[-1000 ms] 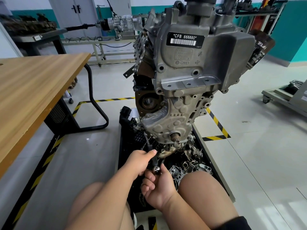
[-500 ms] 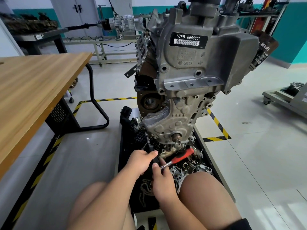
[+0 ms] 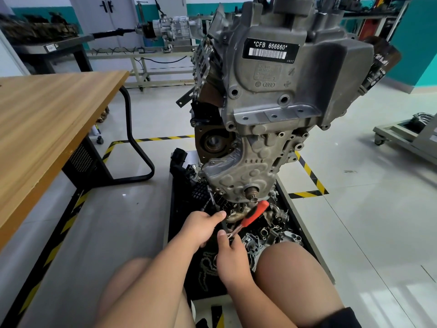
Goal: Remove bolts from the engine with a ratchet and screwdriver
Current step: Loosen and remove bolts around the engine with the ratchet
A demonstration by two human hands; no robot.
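Note:
The grey engine stands upright on its stand in front of me, labelled CFB 666660. A black extension bar runs from the engine's lower left edge down to my hands. My left hand grips the lower part of this bar. Just below it, my right hand pinches the metal head end of the ratchet. The ratchet's red handle points up and to the right, towards the crank stub. The bolt itself is hidden.
A black tray under the engine holds several loose metal parts and a chain. My bare knees flank it. A wooden table stands to the left, a wheeled cart at the far right. Yellow-black tape marks the floor.
My right hand has turned over from palm-up. The ratchet's red handle has swung into view, pointing up and right. My left hand has stayed on the bar.

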